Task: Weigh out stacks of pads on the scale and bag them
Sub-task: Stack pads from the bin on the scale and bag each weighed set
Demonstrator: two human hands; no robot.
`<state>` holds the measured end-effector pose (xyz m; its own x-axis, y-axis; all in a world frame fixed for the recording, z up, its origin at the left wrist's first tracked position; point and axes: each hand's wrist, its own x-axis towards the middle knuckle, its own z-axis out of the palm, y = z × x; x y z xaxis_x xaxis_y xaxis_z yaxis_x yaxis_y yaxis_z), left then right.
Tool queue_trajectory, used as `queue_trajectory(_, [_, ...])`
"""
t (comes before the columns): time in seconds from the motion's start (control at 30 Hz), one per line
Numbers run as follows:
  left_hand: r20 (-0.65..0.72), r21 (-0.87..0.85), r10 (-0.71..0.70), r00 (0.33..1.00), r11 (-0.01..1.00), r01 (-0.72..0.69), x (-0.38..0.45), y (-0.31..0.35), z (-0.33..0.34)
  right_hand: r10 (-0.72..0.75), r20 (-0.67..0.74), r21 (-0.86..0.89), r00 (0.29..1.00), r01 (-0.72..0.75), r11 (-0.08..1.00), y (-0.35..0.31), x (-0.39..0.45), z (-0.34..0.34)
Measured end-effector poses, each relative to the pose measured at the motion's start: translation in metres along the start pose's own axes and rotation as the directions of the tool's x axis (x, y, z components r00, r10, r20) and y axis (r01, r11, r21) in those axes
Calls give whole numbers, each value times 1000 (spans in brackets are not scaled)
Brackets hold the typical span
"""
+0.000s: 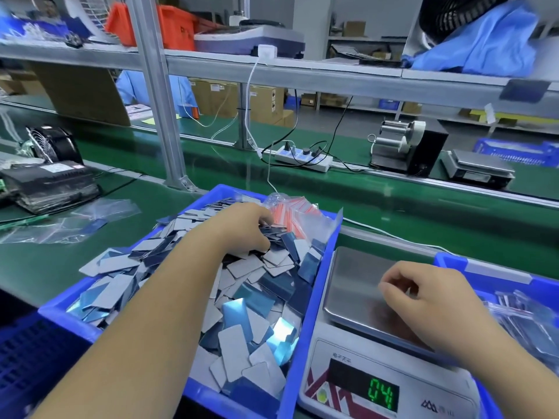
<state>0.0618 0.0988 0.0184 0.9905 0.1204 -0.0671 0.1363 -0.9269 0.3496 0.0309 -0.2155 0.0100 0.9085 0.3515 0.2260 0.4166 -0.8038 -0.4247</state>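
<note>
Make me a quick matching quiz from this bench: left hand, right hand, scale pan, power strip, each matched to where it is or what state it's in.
1. left hand
2. right hand
3. scale pan
4. power strip

A. bare steel, nothing lying on it
B. on the green belt, behind the bin
C. digging into the pads in the blue bin
D. held above the scale, fingers loosely curled

Pairs: 1-C, 2-D, 3-A, 4-B

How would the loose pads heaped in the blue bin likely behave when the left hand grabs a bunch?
The pads look thin and flat, so probably light. Their glossy blue faces suggest they could slide over each other. Lying at all angles in the bin, a handful under the left hand would likely come up uneven.
</note>
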Motion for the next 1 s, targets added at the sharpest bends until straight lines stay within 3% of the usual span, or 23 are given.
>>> queue_trajectory(0.2, [-154,71,-7,988,997,18,3,7,13,-11,-3,32,1000,11,999,2,0,-1])
queue_trajectory(0.53, [-185,26,-8,983,1000,13,-12,19,-32,-10,-25,72,1000,12,997,9,1,-2])
queue_trajectory(0.67, [-265,-53,2,964,998,-17,-22,25,-55,-17,-39,70,999,19,997,9,3,-2])
queue_trajectory(1.0, [-335,-31,58,940,997,-72,-25,43,-54,5,-70,93,998,1,996,16,7,-5])
